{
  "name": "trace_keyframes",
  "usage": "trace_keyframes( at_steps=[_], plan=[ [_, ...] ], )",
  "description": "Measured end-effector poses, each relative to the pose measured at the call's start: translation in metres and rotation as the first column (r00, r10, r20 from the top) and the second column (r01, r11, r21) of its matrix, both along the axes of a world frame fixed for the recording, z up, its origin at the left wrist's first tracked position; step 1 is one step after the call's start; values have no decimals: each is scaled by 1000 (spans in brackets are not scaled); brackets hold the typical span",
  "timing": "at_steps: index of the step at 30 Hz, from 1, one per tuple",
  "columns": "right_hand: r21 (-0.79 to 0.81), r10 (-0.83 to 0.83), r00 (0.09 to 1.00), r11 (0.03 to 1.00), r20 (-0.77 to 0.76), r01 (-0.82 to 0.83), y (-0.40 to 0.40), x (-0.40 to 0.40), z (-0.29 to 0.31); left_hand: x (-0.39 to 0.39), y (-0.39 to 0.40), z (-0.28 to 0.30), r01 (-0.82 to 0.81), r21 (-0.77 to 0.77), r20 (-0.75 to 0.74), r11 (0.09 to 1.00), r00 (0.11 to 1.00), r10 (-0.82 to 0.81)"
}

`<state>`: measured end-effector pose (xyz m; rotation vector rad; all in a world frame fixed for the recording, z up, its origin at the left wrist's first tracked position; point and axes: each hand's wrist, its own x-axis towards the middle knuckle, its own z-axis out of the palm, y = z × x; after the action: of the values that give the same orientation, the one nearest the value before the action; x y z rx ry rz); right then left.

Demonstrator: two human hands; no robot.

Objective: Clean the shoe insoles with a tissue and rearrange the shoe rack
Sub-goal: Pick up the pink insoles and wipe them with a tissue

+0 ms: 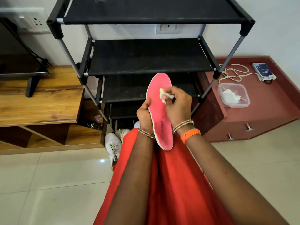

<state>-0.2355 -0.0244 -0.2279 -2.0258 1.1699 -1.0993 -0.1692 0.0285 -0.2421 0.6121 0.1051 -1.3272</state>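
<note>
— Insole point(159, 111), which way does it run?
— Long axis nearly upright in the head view, leaning a little: rounded toe end up and away toward the shoe rack point(151, 57), heel end down over the red cloth on the lap. Pink face toward the camera.
— Starting from the left?
— Wooden surface point(40, 101) at left; a white shoe point(112, 146) on the floor below the rack. The left hand point(144, 116) grips the insole's left edge, fingers curled behind it, thumb on the rim.
— And the other?
— The right hand point(177, 105) pinches a crumpled tissue point(163, 95) against the pink face near the toe half, fingers closed tight on it.
— Farther right?
— A clear container point(233, 95) holding white tissues sits on the maroon cabinet
</note>
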Motion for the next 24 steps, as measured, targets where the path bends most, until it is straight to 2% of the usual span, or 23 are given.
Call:
trace_keyframes(
  at_steps=[3, 5, 8, 12, 15, 21, 24],
  plan=[
    [-28, -48, 999, 998, 25, 49, -27, 10, 15, -2, 1, 4, 35, 38, 17, 999, 999, -35],
    [-31, -39, 999, 999, -27, 38, -40, 14, 21, -1, 1, 4, 45, 48, 14, 998, 999, -46],
    [-60, 36, 994, 997, -103, -42, -35, 8, 19, 1, 1, 3, 25, 71, 36, 997, 999, -27],
    [-63, 171, 981, 982, -90, -177, 4, -17, 6, 5, 1, -1, 25, 75, 21, 997, 999, -27],
    [-57, 252, 949, 962, -191, -266, 19, -30, 5, 5, 0, -2, 41, 63, 33, 997, 999, -43],
    [-189, 112, 954, 967, -277, -169, -28, -11, 24, 0, 0, 3, 108, 75, 105, 991, 988, -115],
    [-202, 88, 950, 967, -299, -154, -39, -8, 27, 2, 0, 2, 132, 64, 113, 989, 984, -139]
  ],
)
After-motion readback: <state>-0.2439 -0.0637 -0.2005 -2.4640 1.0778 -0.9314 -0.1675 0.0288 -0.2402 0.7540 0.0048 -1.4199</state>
